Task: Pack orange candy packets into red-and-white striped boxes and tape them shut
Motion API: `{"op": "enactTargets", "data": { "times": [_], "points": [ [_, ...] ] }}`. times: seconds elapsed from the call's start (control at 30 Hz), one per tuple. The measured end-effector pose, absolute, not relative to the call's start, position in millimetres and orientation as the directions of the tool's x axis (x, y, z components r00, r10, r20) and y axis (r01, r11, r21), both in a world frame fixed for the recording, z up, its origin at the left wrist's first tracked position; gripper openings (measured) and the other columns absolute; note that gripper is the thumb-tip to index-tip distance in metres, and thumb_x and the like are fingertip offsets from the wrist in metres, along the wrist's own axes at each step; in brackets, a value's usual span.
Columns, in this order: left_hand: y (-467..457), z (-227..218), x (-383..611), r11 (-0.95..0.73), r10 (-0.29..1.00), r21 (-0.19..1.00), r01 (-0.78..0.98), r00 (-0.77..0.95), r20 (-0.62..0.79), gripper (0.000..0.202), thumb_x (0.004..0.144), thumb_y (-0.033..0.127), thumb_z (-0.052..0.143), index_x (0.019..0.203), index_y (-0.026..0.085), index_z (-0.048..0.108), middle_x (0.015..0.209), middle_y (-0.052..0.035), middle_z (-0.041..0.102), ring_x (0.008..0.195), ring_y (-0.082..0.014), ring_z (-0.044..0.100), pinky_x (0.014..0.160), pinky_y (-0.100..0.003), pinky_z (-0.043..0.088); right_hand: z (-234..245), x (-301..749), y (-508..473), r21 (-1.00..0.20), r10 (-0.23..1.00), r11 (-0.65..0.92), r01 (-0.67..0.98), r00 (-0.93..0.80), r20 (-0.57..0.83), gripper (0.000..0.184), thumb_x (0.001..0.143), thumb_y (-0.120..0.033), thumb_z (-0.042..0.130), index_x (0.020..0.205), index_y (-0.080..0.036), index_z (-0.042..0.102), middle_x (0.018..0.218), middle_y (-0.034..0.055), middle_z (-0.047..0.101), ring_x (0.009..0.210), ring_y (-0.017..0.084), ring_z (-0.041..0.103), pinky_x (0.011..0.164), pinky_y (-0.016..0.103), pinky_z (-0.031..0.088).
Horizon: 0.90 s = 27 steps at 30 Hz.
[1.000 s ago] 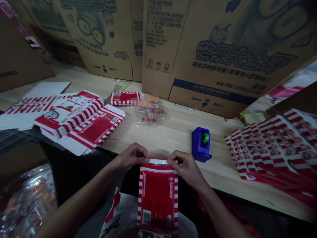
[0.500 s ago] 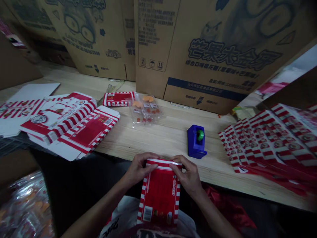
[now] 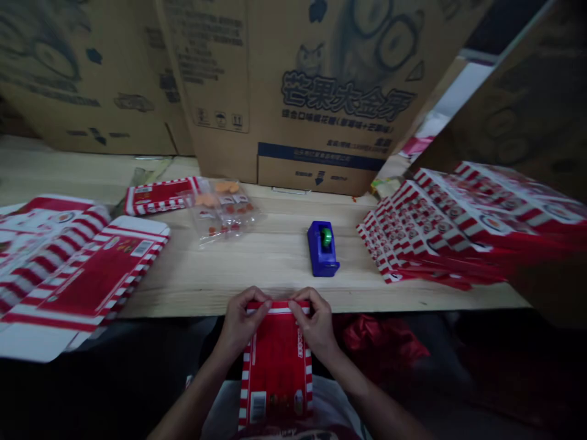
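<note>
The left hand [image 3: 243,321] and right hand [image 3: 315,327] pinch the top of a red-striped box [image 3: 276,366] at the desk's [image 3: 257,275] near edge (a blue tape dispenser [image 3: 323,249] stands beyond).

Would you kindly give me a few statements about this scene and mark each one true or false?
1. The left hand and right hand both hold the top edge of a red-and-white striped box. True.
2. The right hand holds the blue tape dispenser. False: it stands on the wooden table, touching neither hand.
3. A clear plastic bag of orange pieces lies on the table to the left of the dispenser. True.
4. The stack of flat striped boxes lies to the left of the dispenser. False: it lies to the right.
</note>
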<state>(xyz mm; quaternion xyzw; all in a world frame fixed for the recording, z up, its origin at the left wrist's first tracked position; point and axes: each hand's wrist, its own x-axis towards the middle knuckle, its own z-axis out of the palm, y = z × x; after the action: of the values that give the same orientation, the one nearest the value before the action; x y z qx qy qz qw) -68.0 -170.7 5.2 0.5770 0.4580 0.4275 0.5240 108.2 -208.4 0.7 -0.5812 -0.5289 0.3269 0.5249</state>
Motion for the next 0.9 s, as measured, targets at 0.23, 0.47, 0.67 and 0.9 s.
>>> {"op": "enactTargets", "data": {
  "times": [0.23, 0.47, 0.67, 0.9],
  "points": [
    [-164.0, 3.5, -56.8, 0.003, 0.946, 0.992, 0.124, 0.321, -0.043, 0.018, 0.071, 0.028, 0.071, 0.067, 0.018, 0.057, 0.069, 0.0006, 0.062, 0.066, -0.0154, 0.057, 0.066, -0.026, 0.046, 9.4, 114.5, -213.2, -0.879, 0.954, 0.129, 0.460, 0.184, 0.237, 0.014, 0.076, -0.021, 0.068, 0.071, -0.020, 0.055, 0.071, -0.0007, 0.057, 0.069, 0.016, 0.055, 0.065, 0.027, 0.043],
    [-162.5, 11.0, -62.3, -0.125, 0.937, 0.976, 0.179, 0.345, 0.057, 0.016, 0.078, 0.030, 0.066, 0.069, 0.019, 0.059, 0.072, -0.0010, 0.062, 0.072, -0.0183, 0.059, 0.070, -0.028, 0.045, 27.9, 164.1, -186.2, -0.883, 0.785, 0.151, 0.444, 0.489, 0.380, 0.013, 0.083, -0.030, 0.061, 0.078, -0.019, 0.060, 0.091, 0.0058, 0.059, 0.085, 0.018, 0.057, 0.073, 0.029, 0.047],
    [-165.5, 11.9, -65.9, -0.167, 0.920, 0.970, 0.178, 0.383, 0.089, 0.014, 0.083, 0.030, 0.060, 0.075, 0.019, 0.059, 0.076, -0.0024, 0.061, 0.075, -0.0194, 0.060, 0.069, -0.029, 0.045, 11.5, 205.6, -145.5, -0.926, 0.814, -0.093, 0.365, 0.563, 0.140, 0.026, 0.069, -0.042, 0.068, 0.067, -0.016, 0.067, 0.066, 0.0028, 0.061, 0.060, 0.016, 0.052, 0.056, 0.026, 0.041],
    [-166.6, 5.9, -72.9, -0.161, 0.928, 0.966, 0.200, 0.365, 0.079, 0.013, 0.084, 0.030, 0.059, 0.078, 0.019, 0.057, 0.079, -0.0019, 0.060, 0.077, -0.0191, 0.059, 0.071, -0.029, 0.045, -8.8, 185.0, -137.7, -0.973, 0.718, -0.013, 0.229, 0.680, 0.150, 0.027, 0.069, -0.042, 0.066, 0.069, -0.015, 0.065, 0.073, 0.0033, 0.058, 0.066, 0.016, 0.050, 0.057, 0.026, 0.043]
  ]
}}
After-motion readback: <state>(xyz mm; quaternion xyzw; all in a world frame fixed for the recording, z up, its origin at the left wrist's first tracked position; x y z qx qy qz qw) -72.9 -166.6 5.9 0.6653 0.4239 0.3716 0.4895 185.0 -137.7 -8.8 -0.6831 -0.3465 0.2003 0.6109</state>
